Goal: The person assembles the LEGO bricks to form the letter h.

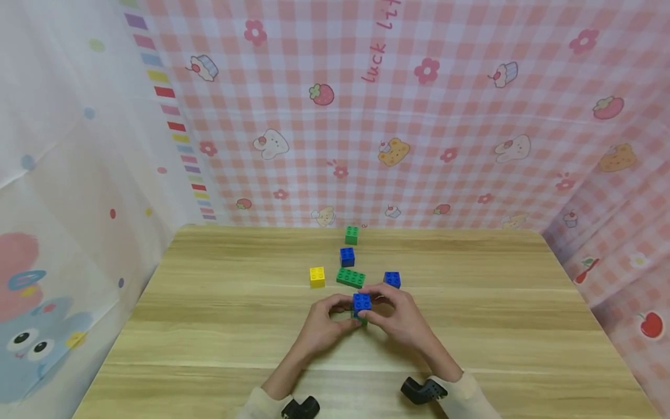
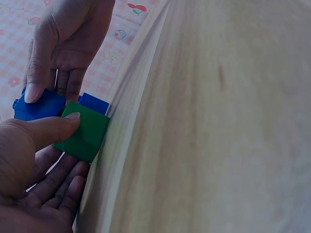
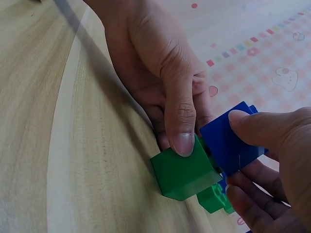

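Observation:
My two hands meet over the middle of the wooden table (image 1: 471,337). My left hand (image 1: 342,319) pinches a green brick (image 1: 359,318), with its thumb (image 3: 183,141) pressed on the brick's top edge (image 3: 182,174). My right hand (image 1: 379,307) pinches a blue brick (image 1: 361,301) by thumb and fingers (image 3: 250,124). The blue brick (image 3: 227,141) is tilted against the green one (image 2: 83,132) and touches it. I cannot tell whether they are joined. Both bricks are at the tabletop or just above it.
Loose bricks lie just beyond my hands: a yellow one (image 1: 317,277), a long green one (image 1: 350,277), a blue one (image 1: 392,280), another blue one (image 1: 347,256) and a small green one (image 1: 352,235) farthest back. Pink checked cloth (image 1: 471,116) walls in the table's back and right sides.

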Demonstrator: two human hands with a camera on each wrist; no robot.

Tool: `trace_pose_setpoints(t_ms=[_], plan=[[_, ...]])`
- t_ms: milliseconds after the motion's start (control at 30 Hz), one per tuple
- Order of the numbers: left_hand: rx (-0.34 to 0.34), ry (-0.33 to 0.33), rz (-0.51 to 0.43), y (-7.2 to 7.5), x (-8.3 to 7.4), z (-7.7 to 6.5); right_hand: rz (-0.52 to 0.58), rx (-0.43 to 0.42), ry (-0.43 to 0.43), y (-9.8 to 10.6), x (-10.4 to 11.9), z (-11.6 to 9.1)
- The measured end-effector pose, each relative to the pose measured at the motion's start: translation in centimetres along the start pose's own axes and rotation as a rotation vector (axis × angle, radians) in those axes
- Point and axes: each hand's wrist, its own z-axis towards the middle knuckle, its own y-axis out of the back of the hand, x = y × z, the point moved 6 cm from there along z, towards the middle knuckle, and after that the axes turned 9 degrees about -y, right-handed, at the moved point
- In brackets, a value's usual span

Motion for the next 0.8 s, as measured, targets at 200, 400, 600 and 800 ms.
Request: trace_pose_setpoints(t_ms=[200, 400, 600, 800], plan=[[0.007, 0.009, 0.002, -0.08, 0.07, 0.01, 0.0, 0.012, -0.003, 0.0, -0.21, 0.02], [-0.001, -0.007, 0.01, -0.03, 0.1, 0.07, -0.02, 0.019, 0.007, -0.08, 0.04, -0.01], [0.001, -0.001, 0.008, 0.0, 0.14, 0.06, -0.037, 0.016, 0.032, -0.04, 0.44, -0.18], [0.005, 0.008, 0.011, -0.01, 0.12, 0.05, -0.05, 0.004, 0.042, -0.07, 0.47, -0.22]])
